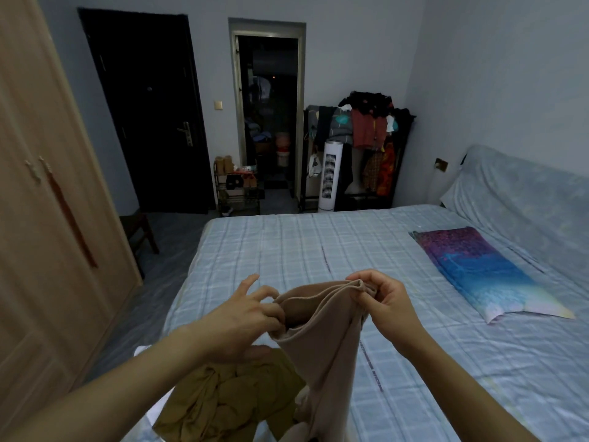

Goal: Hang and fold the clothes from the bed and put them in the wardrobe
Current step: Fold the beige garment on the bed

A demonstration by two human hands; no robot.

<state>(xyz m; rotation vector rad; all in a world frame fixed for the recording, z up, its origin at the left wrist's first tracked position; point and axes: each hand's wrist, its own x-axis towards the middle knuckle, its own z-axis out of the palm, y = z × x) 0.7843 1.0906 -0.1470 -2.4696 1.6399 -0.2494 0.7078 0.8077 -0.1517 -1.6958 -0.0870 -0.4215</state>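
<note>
We're early in this one, by the look of it. Our left hand (251, 309) and right hand (379, 298) each pinch the top edge of a beige garment (322, 339), held up over the bed (318, 250) at about 6 o'clock. An olive garment (223, 400) lies crumpled at 7 o'clock, not yet folded. The wardrobe (41, 218) at 9 o'clock is closed, so nothing seems stowed.

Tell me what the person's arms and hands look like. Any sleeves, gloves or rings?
Both arms are bare as far as the picture shows, with no sleeves in view. The left hand and right hand wear no gloves. No rings, watch or bracelets show on the fingers or wrists. The nails look short and plain.
</note>
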